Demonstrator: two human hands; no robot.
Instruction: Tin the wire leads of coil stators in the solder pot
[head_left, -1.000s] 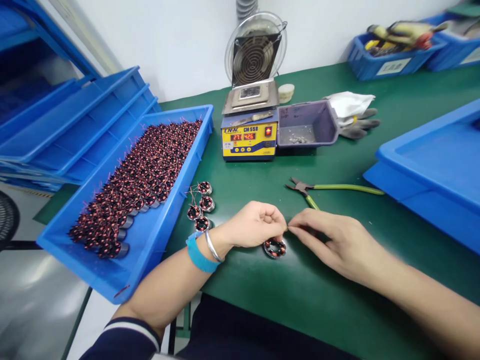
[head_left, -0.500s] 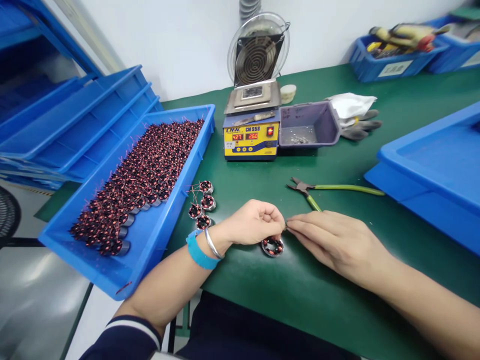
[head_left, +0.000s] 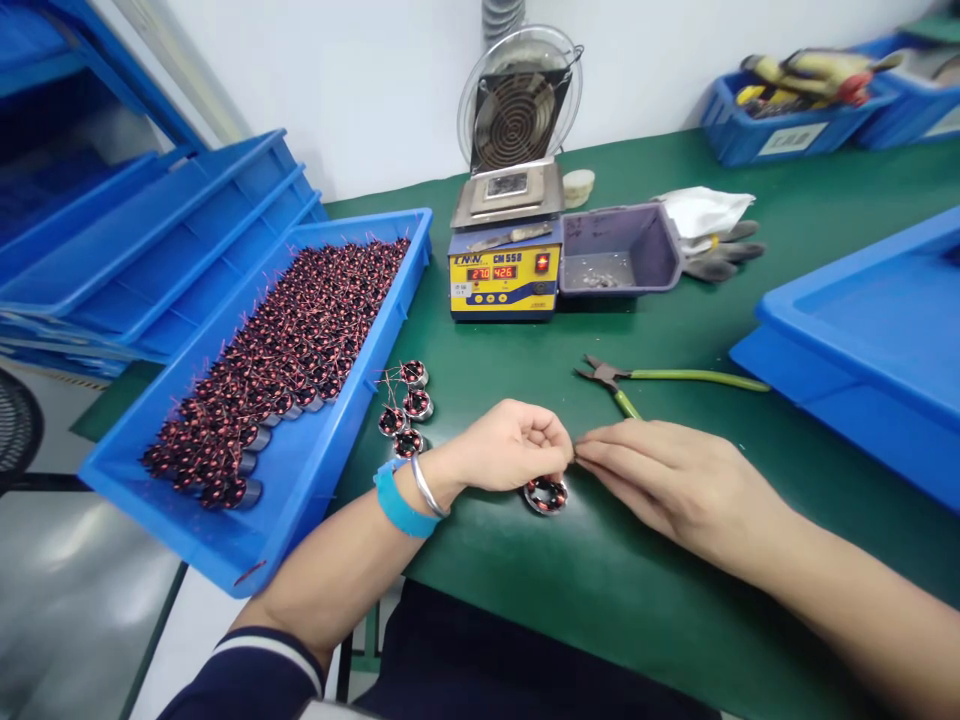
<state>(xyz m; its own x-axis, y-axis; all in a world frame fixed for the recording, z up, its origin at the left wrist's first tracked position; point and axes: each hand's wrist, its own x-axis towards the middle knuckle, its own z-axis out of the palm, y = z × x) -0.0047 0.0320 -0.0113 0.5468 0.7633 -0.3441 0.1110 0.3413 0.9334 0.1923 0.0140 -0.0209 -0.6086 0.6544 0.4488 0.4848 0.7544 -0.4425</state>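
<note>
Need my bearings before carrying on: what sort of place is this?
Probably a coil or motor assembly workshop: a blue tray packed with copper-wound rings, a yellow-fronted unit with red digits, and green-handled pliers.

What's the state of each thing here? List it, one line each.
Left hand: fingers curled, tips pinched
Right hand: thumb and fingers pinched
Coil ring: partly hidden by left hand
Cutting pliers: lying open, handles spread
CM 558 unit: displays lit
Purple bin: small bits inside
Blue tray: partly filled with coils
Four coils: beside tray
</note>
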